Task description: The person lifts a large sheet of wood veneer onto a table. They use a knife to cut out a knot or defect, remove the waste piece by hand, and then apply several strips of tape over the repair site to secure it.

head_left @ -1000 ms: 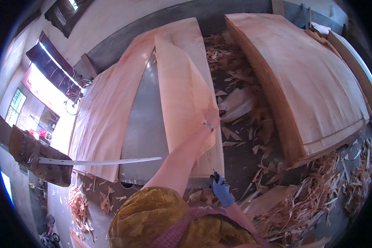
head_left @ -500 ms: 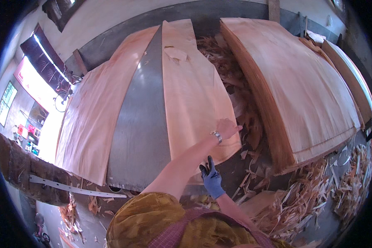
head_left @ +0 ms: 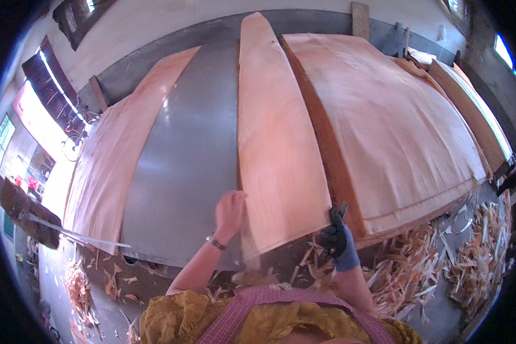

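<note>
Your left hand: curled by veneer sheet, left edge | right hand: curled, near right corner | sheet's long way: near to far, between | can't tell either grip

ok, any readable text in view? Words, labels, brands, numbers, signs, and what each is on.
None readable.
Pale sheet between the hands: no lettering visible.
Grey tabletop: none visible.
Top of the sheet stack at right: none visible.
Band on the left wrist: too small to tell.
Bright red-edged opening at far left: washed out by glare, can't tell.
</note>
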`<state>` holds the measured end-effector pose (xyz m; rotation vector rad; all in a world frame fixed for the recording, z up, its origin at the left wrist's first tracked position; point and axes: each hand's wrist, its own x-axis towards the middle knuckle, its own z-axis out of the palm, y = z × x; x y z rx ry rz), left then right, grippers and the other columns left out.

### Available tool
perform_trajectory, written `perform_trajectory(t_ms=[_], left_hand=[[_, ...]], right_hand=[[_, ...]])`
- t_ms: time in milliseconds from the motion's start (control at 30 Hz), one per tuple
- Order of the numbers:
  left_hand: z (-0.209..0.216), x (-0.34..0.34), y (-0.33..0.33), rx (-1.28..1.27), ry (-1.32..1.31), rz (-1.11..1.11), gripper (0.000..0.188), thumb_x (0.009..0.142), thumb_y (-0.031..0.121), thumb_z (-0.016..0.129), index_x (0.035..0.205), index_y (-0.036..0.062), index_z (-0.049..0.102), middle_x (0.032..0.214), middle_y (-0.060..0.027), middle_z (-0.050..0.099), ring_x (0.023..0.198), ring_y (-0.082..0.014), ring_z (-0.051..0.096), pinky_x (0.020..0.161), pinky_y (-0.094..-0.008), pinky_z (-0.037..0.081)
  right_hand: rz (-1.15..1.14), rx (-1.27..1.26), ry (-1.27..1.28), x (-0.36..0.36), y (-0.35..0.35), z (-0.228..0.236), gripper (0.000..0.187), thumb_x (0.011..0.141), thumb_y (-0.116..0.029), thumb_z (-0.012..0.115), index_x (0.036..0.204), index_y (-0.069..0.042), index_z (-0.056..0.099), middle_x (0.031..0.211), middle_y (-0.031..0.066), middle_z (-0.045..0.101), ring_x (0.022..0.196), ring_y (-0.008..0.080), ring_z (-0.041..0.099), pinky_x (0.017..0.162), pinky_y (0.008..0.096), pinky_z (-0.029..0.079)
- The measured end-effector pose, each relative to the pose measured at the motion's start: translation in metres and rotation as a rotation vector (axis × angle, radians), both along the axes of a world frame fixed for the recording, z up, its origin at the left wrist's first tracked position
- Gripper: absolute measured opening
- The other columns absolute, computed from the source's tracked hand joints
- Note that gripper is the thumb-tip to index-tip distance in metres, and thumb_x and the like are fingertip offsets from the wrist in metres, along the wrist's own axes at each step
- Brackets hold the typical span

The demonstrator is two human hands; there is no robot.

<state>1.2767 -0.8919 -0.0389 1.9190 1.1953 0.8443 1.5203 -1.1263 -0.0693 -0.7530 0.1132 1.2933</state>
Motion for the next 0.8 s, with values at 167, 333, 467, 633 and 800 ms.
perform_trajectory(t_ms=[167, 333, 467, 633, 800], left_hand=[[-0.089, 0.044, -0.090, -0.068, 0.375, 0.397, 0.047, 0.094, 0.043, 0.053, 0.117, 0.0021, 0.060, 0.118, -0.0212, 0.061, 0.113, -0.0366, 0.056, 0.094, -0.0476, 0.045], [-0.244, 0.039, -0.141, -0.916, -0.778, 0.289, 0.076, 0.090, 0.066, 0.046, 0.141, 0.0104, 0.045, 0.145, -0.0154, 0.043, 0.133, -0.0409, 0.038, 0.105, -0.0500, 0.039], [-0.187, 0.202, -0.212, -1.514, -0.741, 0.517, 0.078, 0.088, 0.074, 0.037, 0.143, 0.0187, 0.045, 0.143, -0.0116, 0.048, 0.128, -0.0353, 0.046, 0.098, -0.0548, 0.043], [-0.257, 0.281, -0.230, -1.405, -0.899, 0.669, 0.070, 0.091, 0.069, 0.036, 0.138, 0.0195, 0.050, 0.134, -0.0100, 0.056, 0.122, -0.0298, 0.054, 0.094, -0.0546, 0.045], [-0.275, 0.343, -0.217, -0.993, -1.245, 0.661, 0.056, 0.095, 0.053, 0.045, 0.133, 0.0125, 0.053, 0.130, -0.0088, 0.059, 0.119, -0.0296, 0.056, 0.095, -0.0509, 0.047]], right_hand=[[0.007, 0.234, 0.172, 0.152, -0.126, 0.023, 0.018, 0.102, -0.035, 0.048, 0.107, -0.021, 0.059, 0.055, -0.0059, 0.043, 0.041, 0.0087, 0.038, 0.037, 0.0255, 0.030], [0.051, 0.418, 0.114, 0.274, -0.199, 0.046, 0.041, 0.106, -0.032, 0.035, 0.146, -0.031, 0.039, 0.070, -0.0056, 0.057, 0.048, 0.0061, 0.046, 0.042, 0.0226, 0.037], [-0.050, 0.356, 0.058, 0.393, -0.265, 0.038, 0.039, 0.106, -0.033, 0.035, 0.145, -0.032, 0.041, 0.067, -0.0067, 0.053, 0.048, 0.0066, 0.045, 0.043, 0.0229, 0.037], [-0.051, 0.371, 0.143, 0.523, -0.305, 0.028, 0.035, 0.107, -0.036, 0.032, 0.136, -0.030, 0.051, 0.058, -0.0083, 0.044, 0.046, 0.0077, 0.042, 0.042, 0.0241, 0.037], [-0.182, 0.103, 0.013, 0.623, -0.326, 0.044, 0.030, 0.106, -0.038, 0.035, 0.120, -0.027, 0.059, 0.053, -0.0063, 0.038, 0.042, 0.0084, 0.038, 0.038, 0.0244, 0.029]])
